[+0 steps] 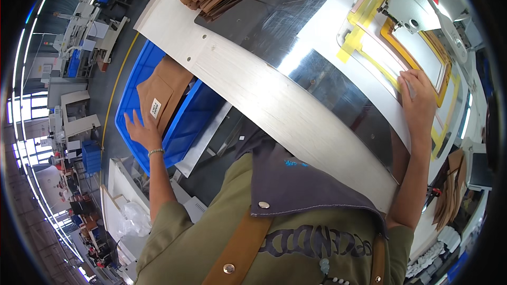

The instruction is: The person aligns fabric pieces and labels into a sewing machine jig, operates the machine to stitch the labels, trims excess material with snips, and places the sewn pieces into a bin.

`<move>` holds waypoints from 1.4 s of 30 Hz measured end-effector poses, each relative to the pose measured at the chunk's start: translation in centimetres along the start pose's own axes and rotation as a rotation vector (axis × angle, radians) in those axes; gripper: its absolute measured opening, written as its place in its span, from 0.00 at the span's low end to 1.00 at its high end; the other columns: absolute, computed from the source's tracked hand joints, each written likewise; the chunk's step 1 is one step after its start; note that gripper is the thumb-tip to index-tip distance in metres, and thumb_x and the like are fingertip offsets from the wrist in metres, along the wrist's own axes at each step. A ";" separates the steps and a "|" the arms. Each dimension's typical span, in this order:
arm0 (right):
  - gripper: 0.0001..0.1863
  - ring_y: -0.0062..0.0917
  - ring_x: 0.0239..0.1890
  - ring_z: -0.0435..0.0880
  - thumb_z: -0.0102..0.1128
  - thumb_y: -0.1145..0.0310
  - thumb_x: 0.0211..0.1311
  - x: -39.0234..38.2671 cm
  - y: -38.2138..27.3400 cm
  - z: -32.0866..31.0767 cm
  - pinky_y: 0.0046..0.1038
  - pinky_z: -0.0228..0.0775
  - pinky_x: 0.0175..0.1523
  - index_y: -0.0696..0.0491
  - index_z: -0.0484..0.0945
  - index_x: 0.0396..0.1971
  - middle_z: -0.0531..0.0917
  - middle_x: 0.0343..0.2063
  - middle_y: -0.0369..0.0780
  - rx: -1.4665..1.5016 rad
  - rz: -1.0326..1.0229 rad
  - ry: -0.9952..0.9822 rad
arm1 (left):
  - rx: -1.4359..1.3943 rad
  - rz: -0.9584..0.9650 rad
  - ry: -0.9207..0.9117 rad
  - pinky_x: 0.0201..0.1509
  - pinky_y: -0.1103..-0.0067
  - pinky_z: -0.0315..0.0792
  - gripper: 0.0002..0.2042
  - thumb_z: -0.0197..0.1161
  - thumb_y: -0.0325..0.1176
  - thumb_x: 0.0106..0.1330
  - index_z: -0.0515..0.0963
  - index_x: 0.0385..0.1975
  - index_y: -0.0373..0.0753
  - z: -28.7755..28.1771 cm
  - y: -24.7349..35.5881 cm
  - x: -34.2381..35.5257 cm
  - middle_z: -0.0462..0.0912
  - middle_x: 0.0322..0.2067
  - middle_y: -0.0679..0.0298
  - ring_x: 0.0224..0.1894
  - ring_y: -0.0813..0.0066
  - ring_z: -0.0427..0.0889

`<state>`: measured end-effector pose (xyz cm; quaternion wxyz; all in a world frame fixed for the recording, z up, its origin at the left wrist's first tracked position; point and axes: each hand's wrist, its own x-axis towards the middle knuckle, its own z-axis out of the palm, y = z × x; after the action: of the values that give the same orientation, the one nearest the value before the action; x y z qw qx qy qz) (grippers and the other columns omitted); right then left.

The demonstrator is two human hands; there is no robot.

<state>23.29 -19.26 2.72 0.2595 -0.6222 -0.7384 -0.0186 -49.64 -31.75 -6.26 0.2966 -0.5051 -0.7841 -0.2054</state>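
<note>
Across our metal worktable [296, 26], our right hand [417, 100] lies flat, fingers spread, on the clear sewing template [393, 55], gripping nothing, while our left hand [141, 129] reaches open toward tan fabric pieces [163, 89] in the blue bin [193, 121] at left.

The left hand [141, 129] reaches down into a blue bin [187, 121] beside brown pieces [161, 92]. The right hand [418, 100] lies flat on a clear template [380, 55] with yellow tape on the desk [253, 87], under the sewing machine [417, 0].
</note>
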 end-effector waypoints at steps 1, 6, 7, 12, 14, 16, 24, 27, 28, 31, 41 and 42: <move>0.09 0.39 0.47 0.87 0.67 0.71 0.72 0.0 0.0 0.0 0.34 0.78 0.54 0.60 0.88 0.44 0.87 0.44 0.44 -0.002 -0.008 0.002 | -0.001 0.132 -0.070 0.78 0.56 0.64 0.26 0.71 0.39 0.70 0.80 0.67 0.38 -0.3 2.0 1.0 0.70 0.75 0.46 0.76 0.44 0.68; 0.10 0.39 0.47 0.87 0.66 0.71 0.72 0.0 0.0 -0.1 0.34 0.78 0.55 0.61 0.88 0.45 0.87 0.44 0.45 -0.011 0.006 -0.027 | -0.123 0.415 -0.505 0.77 0.59 0.65 0.27 0.73 0.37 0.69 0.80 0.68 0.42 -0.5 9.6 3.1 0.73 0.75 0.57 0.74 0.50 0.72; 0.10 0.39 0.47 0.87 0.66 0.71 0.72 0.0 0.0 -0.1 0.34 0.78 0.55 0.61 0.88 0.45 0.87 0.44 0.45 0.002 -0.011 -0.022 | -0.133 0.395 -0.486 0.76 0.60 0.66 0.24 0.72 0.36 0.70 0.81 0.66 0.41 -0.4 10.0 3.2 0.76 0.72 0.58 0.72 0.51 0.74; 0.11 0.38 0.47 0.87 0.65 0.70 0.73 0.2 0.0 -0.2 0.33 0.77 0.55 0.61 0.88 0.46 0.87 0.44 0.44 -0.010 0.015 -0.036 | -0.110 0.434 -0.389 0.69 0.67 0.74 0.17 0.69 0.35 0.74 0.86 0.60 0.41 0.5 7.7 3.8 0.89 0.58 0.59 0.61 0.58 0.86; 0.11 0.38 0.47 0.87 0.65 0.69 0.73 0.2 -0.1 -0.2 0.33 0.77 0.54 0.60 0.88 0.46 0.87 0.44 0.44 -0.016 0.025 -0.052 | -0.577 -0.320 -0.454 0.62 0.75 0.76 0.15 0.66 0.35 0.77 0.88 0.57 0.37 1.5 5.9 4.7 0.93 0.50 0.60 0.52 0.69 0.88; 0.11 0.36 0.47 0.87 0.64 0.69 0.74 0.2 -0.2 -0.2 0.33 0.77 0.55 0.60 0.88 0.47 0.87 0.44 0.43 0.027 0.057 -0.044 | -0.937 -0.473 -0.300 0.56 0.79 0.77 0.17 0.66 0.34 0.77 0.86 0.57 0.29 1.9 3.8 6.2 0.91 0.48 0.60 0.50 0.77 0.86; 0.12 0.36 0.48 0.87 0.64 0.69 0.74 0.1 0.1 0.0 0.33 0.77 0.55 0.60 0.88 0.47 0.86 0.44 0.43 -0.017 0.024 -0.038 | -1.044 -0.598 -0.260 0.31 0.87 0.61 0.09 0.70 0.35 0.75 0.88 0.47 0.37 1.8 -1.9 10.7 0.84 0.33 0.75 0.30 0.92 0.74; 0.12 0.36 0.48 0.87 0.64 0.68 0.74 0.0 0.2 0.0 0.33 0.77 0.55 0.60 0.88 0.47 0.86 0.44 0.43 -0.019 0.022 -0.041 | -1.021 -0.628 -0.187 0.31 0.88 0.62 0.10 0.71 0.36 0.75 0.88 0.48 0.37 1.3 -2.4 11.3 0.84 0.33 0.74 0.30 0.90 0.75; 0.12 0.36 0.48 0.87 0.64 0.68 0.74 0.0 0.2 0.0 0.33 0.77 0.55 0.60 0.88 0.47 0.86 0.44 0.43 0.004 0.035 -0.046 | -1.029 -0.608 -0.207 0.31 0.88 0.62 0.10 0.71 0.36 0.75 0.88 0.48 0.37 1.0 -2.5 11.5 0.84 0.33 0.74 0.30 0.90 0.75; 0.12 0.36 0.48 0.87 0.64 0.68 0.74 0.1 0.2 0.0 0.33 0.77 0.55 0.61 0.88 0.47 0.86 0.44 0.44 0.015 0.031 -0.047 | -1.049 -0.593 -0.197 0.33 0.89 0.64 0.10 0.71 0.36 0.76 0.88 0.48 0.37 0.2 -2.5 11.9 0.84 0.33 0.75 0.31 0.90 0.76; 0.12 0.36 0.48 0.87 0.64 0.69 0.74 0.0 -0.1 -0.1 0.33 0.77 0.56 0.61 0.88 0.48 0.86 0.45 0.43 -0.027 0.027 -0.037 | -1.214 -0.673 -0.358 0.41 0.87 0.70 0.09 0.67 0.35 0.77 0.86 0.50 0.38 1.2 0.0 10.8 0.86 0.37 0.74 0.37 0.88 0.80; 0.12 0.36 0.48 0.86 0.64 0.69 0.74 0.0 -0.1 -0.1 0.33 0.77 0.56 0.61 0.88 0.48 0.86 0.45 0.43 -0.023 0.026 -0.038 | -1.220 -0.662 -0.345 0.42 0.87 0.71 0.09 0.67 0.35 0.78 0.85 0.49 0.38 1.3 0.2 10.7 0.86 0.37 0.74 0.37 0.87 0.81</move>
<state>23.26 -19.30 2.83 0.2385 -0.6351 -0.7346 -0.0121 -53.16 -23.66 -0.05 -0.2447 -0.3418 -0.6772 -0.6039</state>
